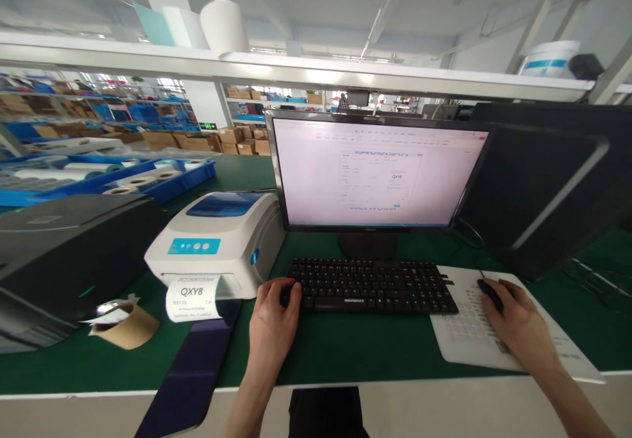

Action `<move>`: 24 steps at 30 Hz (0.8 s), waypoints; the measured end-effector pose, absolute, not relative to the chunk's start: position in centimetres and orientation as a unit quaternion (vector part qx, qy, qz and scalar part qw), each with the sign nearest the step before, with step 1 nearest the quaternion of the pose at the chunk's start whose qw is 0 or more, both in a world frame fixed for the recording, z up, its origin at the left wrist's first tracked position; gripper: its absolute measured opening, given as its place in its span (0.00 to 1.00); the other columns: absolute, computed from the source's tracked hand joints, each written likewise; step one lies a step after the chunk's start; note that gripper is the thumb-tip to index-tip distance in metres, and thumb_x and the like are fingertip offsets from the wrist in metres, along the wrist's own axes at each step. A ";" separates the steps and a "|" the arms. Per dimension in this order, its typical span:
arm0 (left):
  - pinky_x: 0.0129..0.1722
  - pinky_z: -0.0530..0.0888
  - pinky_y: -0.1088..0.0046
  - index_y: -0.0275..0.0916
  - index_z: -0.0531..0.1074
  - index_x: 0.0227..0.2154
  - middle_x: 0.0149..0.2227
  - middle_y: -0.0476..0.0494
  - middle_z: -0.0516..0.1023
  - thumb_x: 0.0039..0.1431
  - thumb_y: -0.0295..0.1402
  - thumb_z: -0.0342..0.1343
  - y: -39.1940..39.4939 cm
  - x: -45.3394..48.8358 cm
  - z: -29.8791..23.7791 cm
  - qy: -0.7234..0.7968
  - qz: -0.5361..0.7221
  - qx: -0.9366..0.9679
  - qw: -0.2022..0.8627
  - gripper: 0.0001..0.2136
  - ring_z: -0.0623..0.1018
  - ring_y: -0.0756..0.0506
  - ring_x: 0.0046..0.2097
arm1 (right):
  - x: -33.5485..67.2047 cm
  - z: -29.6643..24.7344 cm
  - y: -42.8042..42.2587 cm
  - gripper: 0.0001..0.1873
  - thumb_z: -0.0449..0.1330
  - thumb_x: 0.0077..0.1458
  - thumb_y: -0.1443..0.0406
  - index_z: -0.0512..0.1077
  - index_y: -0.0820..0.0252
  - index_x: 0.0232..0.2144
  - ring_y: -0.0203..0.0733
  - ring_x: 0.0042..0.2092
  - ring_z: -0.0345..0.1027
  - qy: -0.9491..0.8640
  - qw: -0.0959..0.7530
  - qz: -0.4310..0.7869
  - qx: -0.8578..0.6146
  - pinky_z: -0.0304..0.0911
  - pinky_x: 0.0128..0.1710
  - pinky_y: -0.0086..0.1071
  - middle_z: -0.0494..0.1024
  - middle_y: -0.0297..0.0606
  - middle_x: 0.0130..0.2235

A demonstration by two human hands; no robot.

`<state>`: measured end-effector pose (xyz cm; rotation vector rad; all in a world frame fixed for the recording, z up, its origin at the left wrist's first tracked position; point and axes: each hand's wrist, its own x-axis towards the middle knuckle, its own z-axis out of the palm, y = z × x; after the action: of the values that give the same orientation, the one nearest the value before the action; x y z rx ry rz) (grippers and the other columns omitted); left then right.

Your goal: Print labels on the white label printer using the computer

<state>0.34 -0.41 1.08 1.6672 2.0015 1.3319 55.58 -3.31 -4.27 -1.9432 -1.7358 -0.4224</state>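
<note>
Holding black mouse in right hand, on white pad to right of keyboard.
Resting curled left hand at keyboard's left end; cannot tell whether gripping anything. Observed to left of keyboard: white printer with protruding label reading QXY8; behind keyboard: lit monitor.

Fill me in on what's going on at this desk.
A person has the left hand at the left end of a black keyboard and the right hand on a black mouse, which sits on a white mat. The monitor shows a window containing "QXY8". A label with the same code hangs from the front of the white printer.
</note>
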 end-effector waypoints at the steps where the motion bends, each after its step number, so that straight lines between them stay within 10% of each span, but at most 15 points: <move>1: 0.44 0.79 0.59 0.44 0.81 0.46 0.53 0.39 0.81 0.70 0.52 0.55 -0.4 0.4 1.1 0.682 0.451 0.566 0.108 0.18 0.81 0.42 0.39 | 55.6 -4.3 -3.3 0.32 0.48 0.77 0.45 0.74 0.55 0.67 0.66 0.61 0.73 -0.636 0.250 -0.157 -0.713 0.75 0.62 0.63 0.70 0.50 0.66; 24: 0.43 0.78 0.60 0.44 0.81 0.45 0.53 0.40 0.81 0.71 0.51 0.55 -0.6 0.6 1.4 0.684 0.454 0.560 0.108 0.18 0.80 0.44 0.36 | 55.2 -3.9 -3.6 0.34 0.47 0.76 0.43 0.73 0.56 0.68 0.67 0.59 0.73 -0.627 0.247 -0.157 -0.722 0.77 0.58 0.62 0.70 0.51 0.66</move>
<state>0.56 -0.55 1.36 1.6487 2.0145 1.3363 55.21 -3.56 -3.90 -1.9697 -1.7088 -0.4285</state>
